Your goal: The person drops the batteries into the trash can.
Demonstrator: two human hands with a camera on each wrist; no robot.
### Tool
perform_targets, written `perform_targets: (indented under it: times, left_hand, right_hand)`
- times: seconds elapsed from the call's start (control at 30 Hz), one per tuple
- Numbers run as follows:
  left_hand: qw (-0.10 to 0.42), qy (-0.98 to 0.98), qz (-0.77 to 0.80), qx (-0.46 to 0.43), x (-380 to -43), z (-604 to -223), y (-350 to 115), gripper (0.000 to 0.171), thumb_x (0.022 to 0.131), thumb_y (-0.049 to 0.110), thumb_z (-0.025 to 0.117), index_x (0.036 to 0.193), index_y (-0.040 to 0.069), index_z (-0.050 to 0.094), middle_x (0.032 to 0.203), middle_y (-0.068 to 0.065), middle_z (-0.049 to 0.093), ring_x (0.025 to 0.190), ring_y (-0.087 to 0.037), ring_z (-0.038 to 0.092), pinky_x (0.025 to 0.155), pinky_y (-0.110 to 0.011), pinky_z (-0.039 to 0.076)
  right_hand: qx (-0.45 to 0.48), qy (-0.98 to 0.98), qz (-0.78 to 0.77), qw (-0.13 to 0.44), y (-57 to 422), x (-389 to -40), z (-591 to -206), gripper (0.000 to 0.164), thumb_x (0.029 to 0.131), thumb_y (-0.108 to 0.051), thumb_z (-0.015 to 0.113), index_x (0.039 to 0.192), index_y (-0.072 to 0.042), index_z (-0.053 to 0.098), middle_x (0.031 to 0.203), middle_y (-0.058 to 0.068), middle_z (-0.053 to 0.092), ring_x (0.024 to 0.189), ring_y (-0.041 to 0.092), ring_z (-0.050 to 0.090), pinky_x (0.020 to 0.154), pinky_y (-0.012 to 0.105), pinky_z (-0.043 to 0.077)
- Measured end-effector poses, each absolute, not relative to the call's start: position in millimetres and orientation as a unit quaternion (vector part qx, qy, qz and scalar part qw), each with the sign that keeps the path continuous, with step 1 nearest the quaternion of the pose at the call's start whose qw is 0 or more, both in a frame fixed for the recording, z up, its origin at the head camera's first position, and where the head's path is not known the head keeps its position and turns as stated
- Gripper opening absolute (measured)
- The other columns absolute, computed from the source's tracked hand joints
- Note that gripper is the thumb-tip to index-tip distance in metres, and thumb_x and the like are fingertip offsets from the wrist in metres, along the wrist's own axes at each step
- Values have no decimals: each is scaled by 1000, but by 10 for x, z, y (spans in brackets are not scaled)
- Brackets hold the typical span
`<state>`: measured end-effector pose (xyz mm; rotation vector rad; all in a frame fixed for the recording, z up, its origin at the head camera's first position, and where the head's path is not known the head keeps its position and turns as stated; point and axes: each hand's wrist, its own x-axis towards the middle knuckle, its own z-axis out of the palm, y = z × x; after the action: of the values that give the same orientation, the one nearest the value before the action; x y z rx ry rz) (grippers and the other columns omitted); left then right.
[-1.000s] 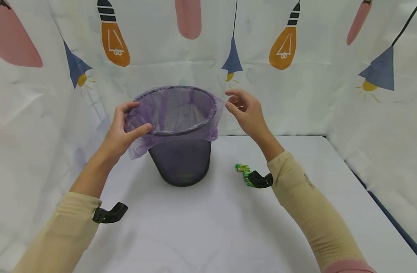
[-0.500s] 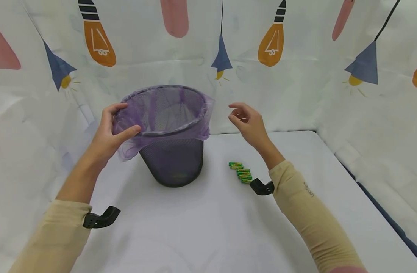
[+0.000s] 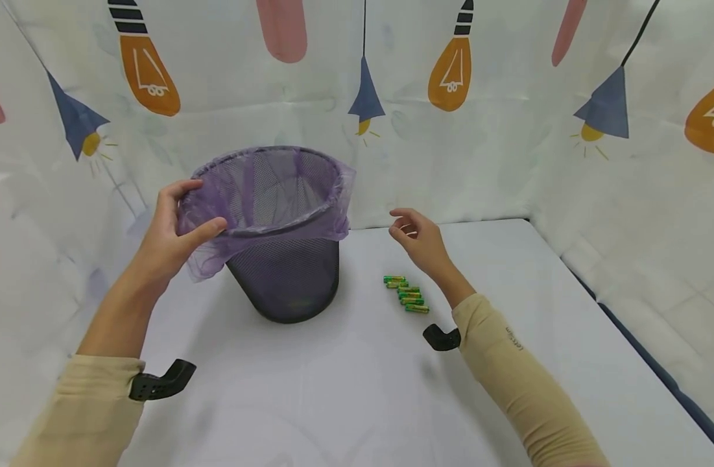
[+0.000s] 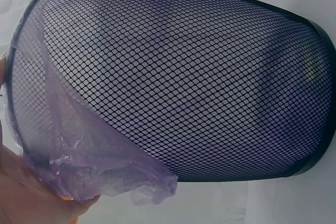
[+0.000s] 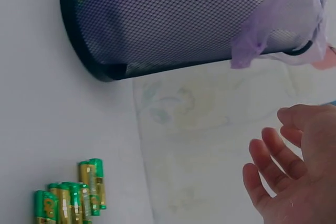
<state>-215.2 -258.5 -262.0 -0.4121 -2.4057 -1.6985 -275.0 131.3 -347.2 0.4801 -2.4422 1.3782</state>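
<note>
A black mesh wastebasket [image 3: 289,279] stands on the table, lined with a thin purple plastic bag [image 3: 263,188] folded over its rim. At the rim's left side my left hand [image 3: 172,230] holds the bin and bag edge, thumb at the front and fingers farther back; the left wrist view shows this mesh wall [image 4: 173,82] up close. My right hand [image 3: 417,240] is in the air to the right of the bin, fingers loosely curled and holding nothing. Below it, several green-and-gold batteries [image 3: 409,295] lie in a staggered row on the table.
The white table [image 3: 333,389] reaches to a pale backdrop [image 3: 310,110] printed with lamps and bulbs, which rises behind and at both sides. A black wrist mount [image 3: 163,381] juts from the left sleeve, another mount [image 3: 441,337] from the right.
My right hand has drawn away from the bag's right edge and lowered toward the batteries. My left hand keeps its hold on the rim. The head view has turned slightly right.
</note>
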Motion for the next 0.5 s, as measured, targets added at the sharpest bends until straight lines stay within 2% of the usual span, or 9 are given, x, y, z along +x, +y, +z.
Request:
perform_targets:
  times: [0.2, 0.5]
  left_hand:
    - [86, -818, -552, -138, -2165, -2625, -2580, 65, 88, 18, 57, 139, 30, 18, 137, -3, 21, 119, -16, 30, 83, -8, 31]
    - [74, -794, -586, -144, -2171, -2626, -2591, 66, 87, 13, 58, 139, 29, 20, 136, -3, 22, 118, -19, 29, 83, -10, 32]
  right_hand:
    - [150, -856, 477, 130, 1345, -2731, -3626, 33, 89, -21, 58, 122, -17, 54, 96, 5, 60, 89, 18, 59, 82, 34, 48]
    - [110, -871, 470, 94, 1393, -2743, -3912, 32, 89, -24, 59, 120, -19, 54, 97, 4, 61, 89, 19, 58, 78, 34, 48]
